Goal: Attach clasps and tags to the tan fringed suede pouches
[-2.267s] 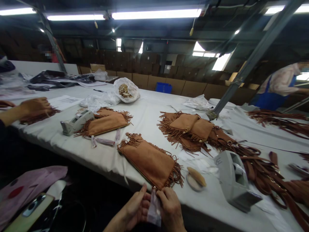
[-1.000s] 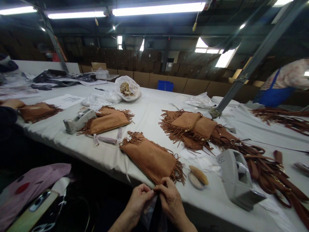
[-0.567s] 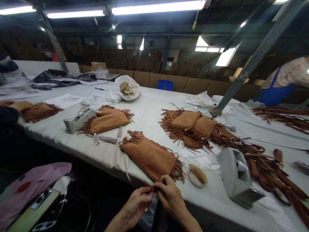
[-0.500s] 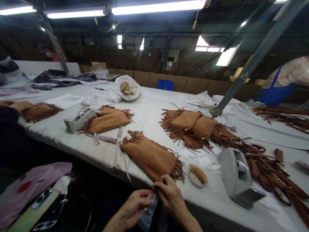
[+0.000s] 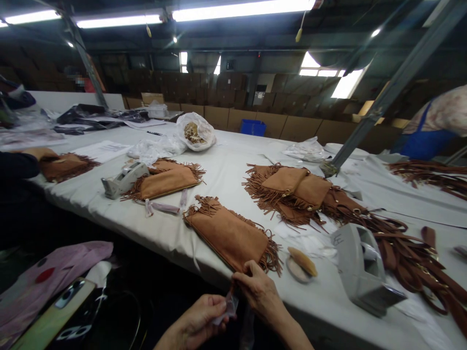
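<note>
A brown fringed bag (image 5: 229, 236) lies flat at the table's front edge, its near corner at my right hand. With closed fingers, my left hand (image 5: 200, 318) holds a small clear plastic sleeve (image 5: 230, 307) just below the table edge. My right hand (image 5: 260, 289) is closed in a pinch on a narrow brown strip (image 5: 233, 287) at that corner, beside the sleeve. Whether the strip is part of the bag is hidden by the fingers. A strip of clear plastic (image 5: 247, 328) hangs below my right hand.
To the right stand a grey tape dispenser (image 5: 365, 272) and a tan oval pad (image 5: 302, 261). Brown straps (image 5: 412, 262) and stacked fringed bags (image 5: 292, 187) lie beyond. Another tape dispenser (image 5: 126, 179) is at left, near another fringed bag (image 5: 170, 181). A dark sleeve (image 5: 16, 170) reaches in.
My left hand has bunched the plastic sleeve up into its fingers, where it hung down longer before. My right hand keeps its pinch. The view has shifted slightly.
</note>
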`<state>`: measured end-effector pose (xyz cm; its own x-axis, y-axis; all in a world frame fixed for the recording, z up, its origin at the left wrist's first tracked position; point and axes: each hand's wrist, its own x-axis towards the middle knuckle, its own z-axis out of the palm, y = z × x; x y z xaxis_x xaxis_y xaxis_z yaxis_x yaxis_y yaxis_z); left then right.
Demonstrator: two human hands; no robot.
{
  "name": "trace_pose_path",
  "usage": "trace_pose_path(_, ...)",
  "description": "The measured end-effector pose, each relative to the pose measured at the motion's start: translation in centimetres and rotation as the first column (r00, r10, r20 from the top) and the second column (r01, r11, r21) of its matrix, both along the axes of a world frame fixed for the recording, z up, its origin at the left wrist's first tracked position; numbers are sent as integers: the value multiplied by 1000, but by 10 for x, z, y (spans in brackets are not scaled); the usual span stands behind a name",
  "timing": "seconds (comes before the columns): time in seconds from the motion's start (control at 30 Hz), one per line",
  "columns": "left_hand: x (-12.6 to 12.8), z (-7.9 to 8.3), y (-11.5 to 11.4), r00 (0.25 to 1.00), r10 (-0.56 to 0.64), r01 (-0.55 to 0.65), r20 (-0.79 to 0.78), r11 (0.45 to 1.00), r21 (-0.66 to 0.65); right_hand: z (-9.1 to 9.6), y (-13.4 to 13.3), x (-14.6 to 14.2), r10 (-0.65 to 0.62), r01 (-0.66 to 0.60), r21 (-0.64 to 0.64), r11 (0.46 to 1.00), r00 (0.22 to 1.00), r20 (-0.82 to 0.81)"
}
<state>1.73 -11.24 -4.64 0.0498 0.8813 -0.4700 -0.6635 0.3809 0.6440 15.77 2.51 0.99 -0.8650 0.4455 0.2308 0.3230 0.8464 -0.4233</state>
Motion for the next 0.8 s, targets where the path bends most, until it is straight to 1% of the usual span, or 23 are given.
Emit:
trace_pose_path(0.07,-2,-2,-5,999,-1,2,35,999,-35,-2,1,0,-2,2,-14,1000,1000,-24)
trace_pose_path(0.13,-1,-6,-7,1000,8,-7,17,999,-47,-4,1,0,-7,5,-31,1000,998,-59)
trace_pose_path(0.23,2,-9,-4,997,66,-65,-38,998,26,-4,3,0,-11,5,-70,998,996,-87)
trace_pose_path(0.33,3,-10,3,985,123,-110,-121,988,111,-4,6,0,-6,-3,-112,994,997,-79)
trace_pose_path(0.5,1,-8,14,972,133,-111,-193,986,121,-6,9,0,5,-14,-144,990,998,-64)
trace_pose_path(0.67,2,-13,22,955,161,-127,-249,981,147,-7,10,-1,6,-16,-166,986,998,-59)
trace_pose_path(0.73,4,-12,25,951,180,-145,-250,978,152,-7,10,-1,1,-13,-185,983,998,-63)
trace_pose_path(0.8,8,-7,28,951,206,-173,-229,972,158,-7,11,-1,3,-19,-215,977,997,-72)
